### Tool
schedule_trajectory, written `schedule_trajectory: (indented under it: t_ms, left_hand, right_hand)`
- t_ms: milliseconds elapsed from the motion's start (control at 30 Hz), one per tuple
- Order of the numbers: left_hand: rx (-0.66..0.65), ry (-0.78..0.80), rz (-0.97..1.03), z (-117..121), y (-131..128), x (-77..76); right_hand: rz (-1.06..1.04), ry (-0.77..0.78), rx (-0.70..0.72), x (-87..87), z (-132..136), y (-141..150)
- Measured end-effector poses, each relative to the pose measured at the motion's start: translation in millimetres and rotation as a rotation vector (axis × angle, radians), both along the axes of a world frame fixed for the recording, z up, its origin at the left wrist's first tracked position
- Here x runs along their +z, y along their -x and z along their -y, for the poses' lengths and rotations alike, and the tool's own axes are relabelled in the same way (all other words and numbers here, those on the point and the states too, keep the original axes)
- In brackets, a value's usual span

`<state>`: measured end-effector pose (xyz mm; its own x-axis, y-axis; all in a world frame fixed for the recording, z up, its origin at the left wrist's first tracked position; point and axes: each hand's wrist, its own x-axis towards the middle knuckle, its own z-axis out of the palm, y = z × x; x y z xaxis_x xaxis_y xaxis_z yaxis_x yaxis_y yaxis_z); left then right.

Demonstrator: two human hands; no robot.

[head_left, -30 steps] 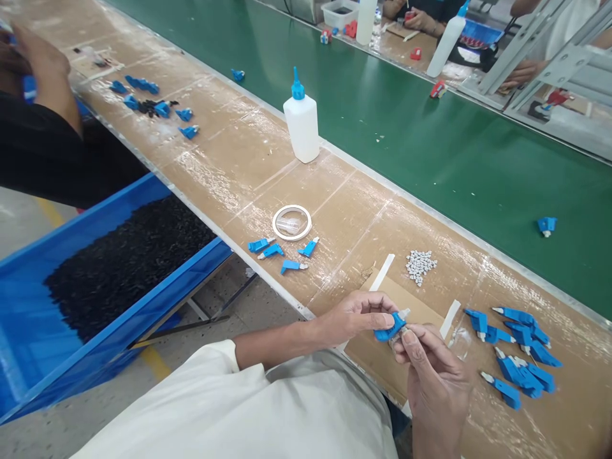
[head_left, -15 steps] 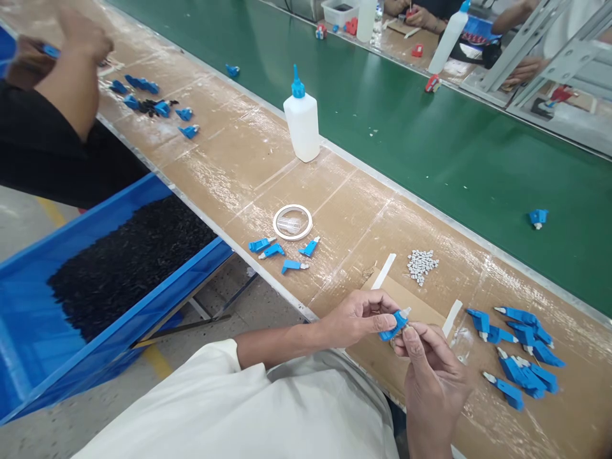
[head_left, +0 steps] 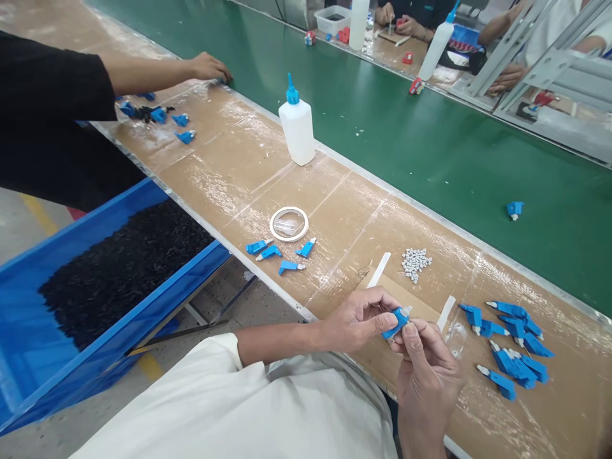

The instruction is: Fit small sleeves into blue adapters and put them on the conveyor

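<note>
Between thumb and fingers, my left hand (head_left: pixel 359 320) grips a small blue plastic part (head_left: pixel 396 322) with a whitish tip. My right hand (head_left: pixel 427 360) has its thumb and forefinger pinched together at the near side of that part; whatever sits in the pinch is too small or hidden to name. Both hands are above a cardboard sheet (head_left: pixel 415 298) edged with white tape strips. Just beyond it lies a pile of small grey pieces (head_left: pixel 415 264). Several similar blue parts (head_left: pixel 519 370) are spread to the right of my right hand.
A white bottle with blue nozzle (head_left: pixel 297 131) stands near the green conveyor belt (head_left: pixel 363 95). A tape roll (head_left: pixel 289 224) lies by several blue parts (head_left: pixel 280 252). Left, a blue bin (head_left: pixel 29 280) holds black pieces. A co-worker's arm (head_left: pixel 153 73) reaches across the table.
The co-worker's arm at the left has stretched out to the belt's edge, covering some blue parts. A blue part on the belt has shifted left. My hands stay together on the held part.
</note>
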<state>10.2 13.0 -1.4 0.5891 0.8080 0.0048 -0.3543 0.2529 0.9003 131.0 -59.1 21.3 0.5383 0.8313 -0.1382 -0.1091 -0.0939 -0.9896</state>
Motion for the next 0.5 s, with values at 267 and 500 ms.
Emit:
schedule_trajectory:
  t_ms: [267, 500]
  left_hand:
    - [-0.005, -0.043, -0.070, -1, 0, 2.1]
    - [-0.233, 0.181, 0.109, -4, -2, 15.5]
  right_hand:
    - [-0.247, 0.054, 0.069, 0.2, -8, -16]
    - [-0.404, 0.133, 0.250, 3.6, -4, -34]
